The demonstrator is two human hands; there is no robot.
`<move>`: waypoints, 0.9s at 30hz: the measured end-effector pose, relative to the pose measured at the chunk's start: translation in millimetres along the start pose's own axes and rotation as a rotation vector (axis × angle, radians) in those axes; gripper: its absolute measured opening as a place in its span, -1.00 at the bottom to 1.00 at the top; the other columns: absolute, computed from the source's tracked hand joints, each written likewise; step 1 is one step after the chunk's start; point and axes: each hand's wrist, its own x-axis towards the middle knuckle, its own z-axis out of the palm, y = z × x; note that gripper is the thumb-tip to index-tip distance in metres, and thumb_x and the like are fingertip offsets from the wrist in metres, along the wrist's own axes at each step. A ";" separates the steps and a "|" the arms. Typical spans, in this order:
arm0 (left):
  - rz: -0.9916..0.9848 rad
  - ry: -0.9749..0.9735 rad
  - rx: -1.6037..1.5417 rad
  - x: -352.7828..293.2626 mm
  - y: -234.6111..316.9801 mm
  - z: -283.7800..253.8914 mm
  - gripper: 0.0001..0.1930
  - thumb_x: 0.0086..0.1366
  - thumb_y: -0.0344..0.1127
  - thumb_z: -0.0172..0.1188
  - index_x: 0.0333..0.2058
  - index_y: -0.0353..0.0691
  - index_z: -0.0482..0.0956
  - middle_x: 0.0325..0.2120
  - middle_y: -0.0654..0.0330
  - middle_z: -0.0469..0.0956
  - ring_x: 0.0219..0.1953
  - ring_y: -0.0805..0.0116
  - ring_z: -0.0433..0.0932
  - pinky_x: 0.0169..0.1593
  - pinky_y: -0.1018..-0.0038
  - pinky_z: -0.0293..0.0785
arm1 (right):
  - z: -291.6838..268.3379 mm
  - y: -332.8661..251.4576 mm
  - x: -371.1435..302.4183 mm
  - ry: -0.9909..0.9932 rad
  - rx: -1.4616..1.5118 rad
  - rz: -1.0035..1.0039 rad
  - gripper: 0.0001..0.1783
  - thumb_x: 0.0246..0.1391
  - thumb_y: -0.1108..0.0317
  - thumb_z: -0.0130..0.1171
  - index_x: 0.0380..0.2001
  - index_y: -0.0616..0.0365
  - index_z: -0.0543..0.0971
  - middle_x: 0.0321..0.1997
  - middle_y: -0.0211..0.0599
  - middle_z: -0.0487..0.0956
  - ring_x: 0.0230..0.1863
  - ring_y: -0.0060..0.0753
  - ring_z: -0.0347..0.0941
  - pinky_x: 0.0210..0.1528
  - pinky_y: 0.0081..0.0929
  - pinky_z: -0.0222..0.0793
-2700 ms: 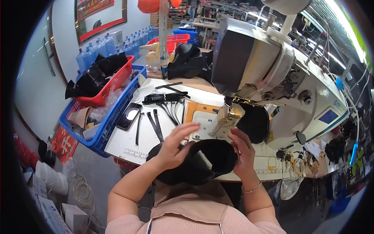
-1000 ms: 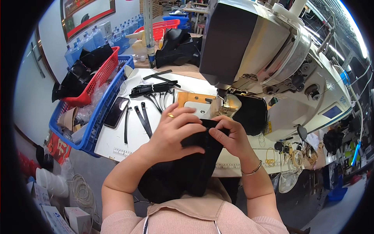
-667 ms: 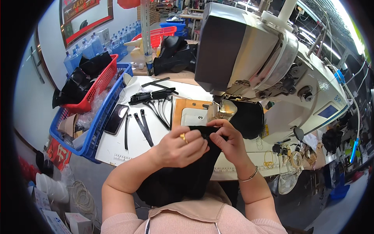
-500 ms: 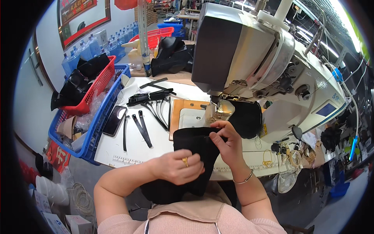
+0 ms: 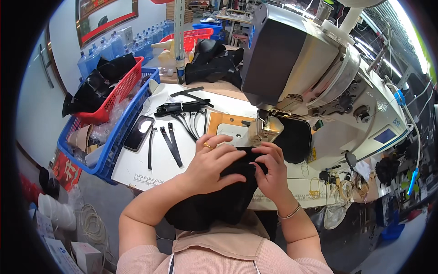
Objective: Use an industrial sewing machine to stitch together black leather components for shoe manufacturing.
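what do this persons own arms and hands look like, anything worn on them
Both hands are ungloved. The left hand wears a gold-coloured ring; no ring shows on the right hand. Around the right wrist is a thin, shiny metal bangle. The forearms are bare, with pale pink short sleeves ending above the elbows.

The piece at six o'clock (image 5: 214, 208) is black. The basket (image 5: 119, 90) at ten is red, the crate (image 5: 115, 145) at nine blue. The worktop (image 5: 132, 166) is white.
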 end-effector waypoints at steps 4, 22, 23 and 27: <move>-0.073 0.070 -0.148 0.8 -9.3 4.5 -0.81 -0.04 -0.34 0.37 -0.46 -0.22 0.56 -0.49 0.22 0.50 -0.28 0.27 0.47 -0.11 0.38 0.25 | -5.1 -13.4 -25.9 0.096 -0.225 -0.090 -0.68 -0.10 0.33 0.30 -0.26 0.13 0.45 -0.17 -0.27 0.45 -0.21 -0.10 0.34 -0.11 -0.21 0.22; -0.159 0.257 -0.172 6.4 -10.9 37.6 -0.85 -0.01 -0.37 0.32 -0.53 -0.23 0.50 -0.57 0.19 0.50 -0.42 0.20 0.48 -0.27 0.36 0.29 | -8.0 -44.9 -44.6 -0.249 -0.423 -0.214 -0.73 -0.21 0.51 0.12 -0.32 0.34 0.51 -0.45 -0.22 0.38 -0.42 -0.25 0.35 -0.39 -0.46 0.36; -0.192 0.292 -0.161 3.1 -12.1 41.0 -0.86 -0.01 -0.38 0.32 -0.53 -0.22 0.50 -0.57 0.20 0.50 -0.44 0.21 0.48 -0.29 0.35 0.27 | -8.2 -47.3 -45.3 -0.253 -0.399 -0.237 -0.73 -0.21 0.51 0.12 -0.32 0.34 0.51 -0.45 -0.22 0.38 -0.42 -0.25 0.35 -0.39 -0.46 0.36; -0.231 0.381 -0.170 -0.5 -14.6 47.5 -0.87 0.02 -0.39 0.31 -0.55 -0.25 0.51 -0.60 0.17 0.50 -0.48 0.16 0.46 -0.34 0.34 0.29 | -13.4 -55.2 -64.7 -0.563 -0.304 -0.417 -0.80 -0.22 0.48 0.10 -0.42 0.31 0.50 -0.52 -0.26 0.35 -0.46 -0.30 0.34 -0.44 -0.51 0.33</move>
